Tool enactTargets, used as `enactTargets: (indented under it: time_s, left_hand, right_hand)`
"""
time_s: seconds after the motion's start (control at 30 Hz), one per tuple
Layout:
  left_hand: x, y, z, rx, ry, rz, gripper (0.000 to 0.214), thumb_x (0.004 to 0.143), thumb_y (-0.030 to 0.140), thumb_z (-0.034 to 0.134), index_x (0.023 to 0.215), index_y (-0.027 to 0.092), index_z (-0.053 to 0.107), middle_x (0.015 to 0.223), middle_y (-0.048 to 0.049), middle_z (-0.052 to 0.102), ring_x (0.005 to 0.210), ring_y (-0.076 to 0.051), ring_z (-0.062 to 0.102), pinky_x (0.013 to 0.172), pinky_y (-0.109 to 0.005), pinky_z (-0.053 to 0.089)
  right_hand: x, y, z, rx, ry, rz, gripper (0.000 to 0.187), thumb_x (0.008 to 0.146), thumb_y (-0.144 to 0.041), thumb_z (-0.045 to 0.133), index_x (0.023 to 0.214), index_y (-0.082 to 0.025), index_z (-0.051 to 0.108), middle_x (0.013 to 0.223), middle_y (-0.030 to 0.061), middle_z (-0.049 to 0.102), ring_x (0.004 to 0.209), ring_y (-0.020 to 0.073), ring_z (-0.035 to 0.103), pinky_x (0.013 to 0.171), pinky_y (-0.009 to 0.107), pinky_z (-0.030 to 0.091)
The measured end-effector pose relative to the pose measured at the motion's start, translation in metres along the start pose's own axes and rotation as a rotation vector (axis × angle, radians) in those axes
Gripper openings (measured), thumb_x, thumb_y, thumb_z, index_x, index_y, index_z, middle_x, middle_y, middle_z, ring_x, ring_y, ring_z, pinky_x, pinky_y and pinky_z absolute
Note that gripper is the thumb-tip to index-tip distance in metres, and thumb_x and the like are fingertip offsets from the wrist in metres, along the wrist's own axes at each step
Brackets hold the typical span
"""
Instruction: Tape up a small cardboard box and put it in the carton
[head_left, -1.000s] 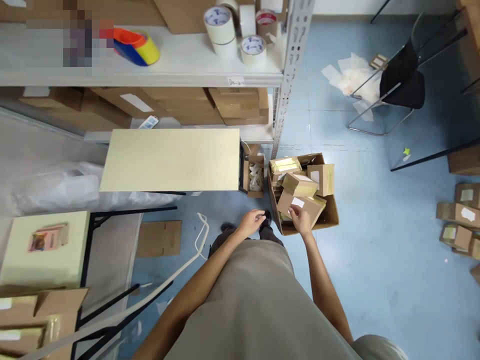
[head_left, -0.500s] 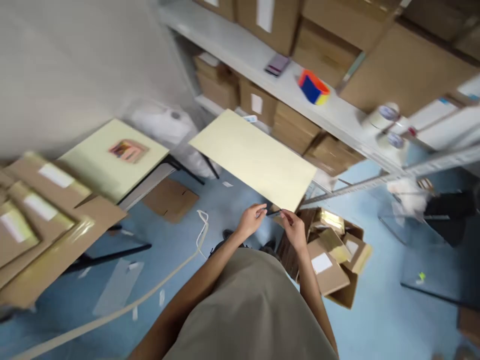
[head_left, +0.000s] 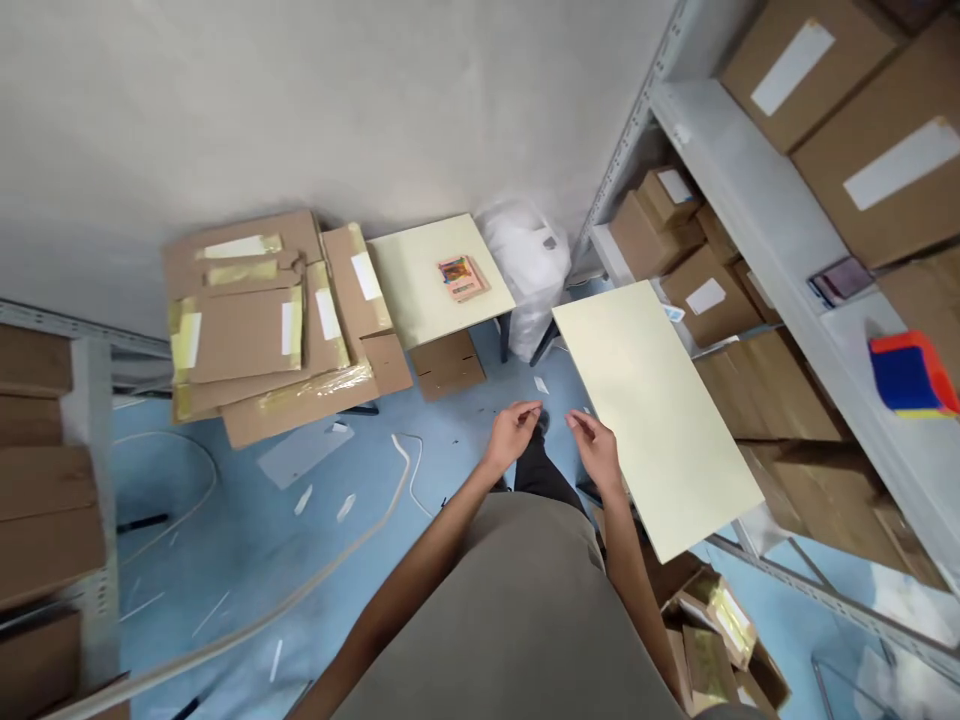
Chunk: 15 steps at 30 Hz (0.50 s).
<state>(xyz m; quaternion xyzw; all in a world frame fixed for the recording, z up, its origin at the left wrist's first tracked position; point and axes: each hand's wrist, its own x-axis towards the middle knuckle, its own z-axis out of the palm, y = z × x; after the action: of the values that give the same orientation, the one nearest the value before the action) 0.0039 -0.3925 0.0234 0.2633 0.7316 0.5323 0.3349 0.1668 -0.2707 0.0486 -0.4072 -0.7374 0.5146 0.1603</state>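
Observation:
In front of my body, above the blue floor, my left hand (head_left: 513, 436) is closed with thumb and fingertips pinched together. My right hand (head_left: 597, 446) is also in a pinch, a short gap away, beside the left edge of a pale yellow tabletop (head_left: 652, 410). Whatever the fingertips hold, if anything, is too small to make out. Beyond, a second pale table (head_left: 409, 290) against the wall carries a small pink, colourfully printed packet (head_left: 462, 279).
Flattened cardboard boxes (head_left: 247, 340) are stacked at the left. A shelf rack with cartons (head_left: 892, 160) runs along the right. An open carton of boxes (head_left: 720, 625) sits low right. A pale hose (head_left: 330, 570) crosses the floor; a white plastic bag (head_left: 525, 250) stands by the wall.
My view has turned left, bringing the cardboard stack and left rack into sight. My hands were closer together, with a thin dark thing between them; it no longer shows there.

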Motion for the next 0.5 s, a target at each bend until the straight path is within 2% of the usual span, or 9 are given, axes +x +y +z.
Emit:
enactTargets:
  time_s: [0.2, 0.37, 0.5]
  left_hand:
    - [0.087, -0.009, -0.054, -0.044, 0.185, -0.113, 0.028, 0.104, 0.028, 0.064, 0.125, 0.017, 0.081, 0.13, -0.0122, 0.081, 0.116, -0.026, 0.078, 0.105, -0.038, 0.063]
    - [0.161, -0.002, -0.101, -0.014, 0.345, -0.208, 0.03, 0.101, 0.029, 0.068, 0.124, 0.015, 0.079, 0.131, -0.0144, 0.08, 0.118, -0.029, 0.078, 0.107, -0.043, 0.062]
    - [0.208, 0.002, -0.128, -0.007, 0.463, -0.305, 0.033, 0.099, 0.032, 0.071, 0.126, 0.015, 0.078, 0.132, -0.0153, 0.079, 0.118, -0.03, 0.078, 0.107, -0.044, 0.062]
  right_hand:
    - [0.115, -0.012, 0.045, 0.083, -0.164, -0.002, 0.05, 0.099, -0.062, 0.066, 0.124, -0.022, 0.081, 0.127, 0.0131, 0.082, 0.117, 0.0317, 0.08, 0.107, 0.044, 0.064]
    - [0.218, -0.019, 0.083, 0.123, -0.356, 0.022, 0.048, 0.098, -0.061, 0.067, 0.121, -0.021, 0.08, 0.122, 0.0136, 0.083, 0.114, 0.0303, 0.081, 0.107, 0.045, 0.063]
    - [0.295, -0.021, 0.105, 0.105, -0.472, 0.03, 0.04, 0.098, -0.054, 0.068, 0.121, -0.023, 0.08, 0.121, 0.0118, 0.084, 0.117, 0.0298, 0.08, 0.108, 0.046, 0.062]
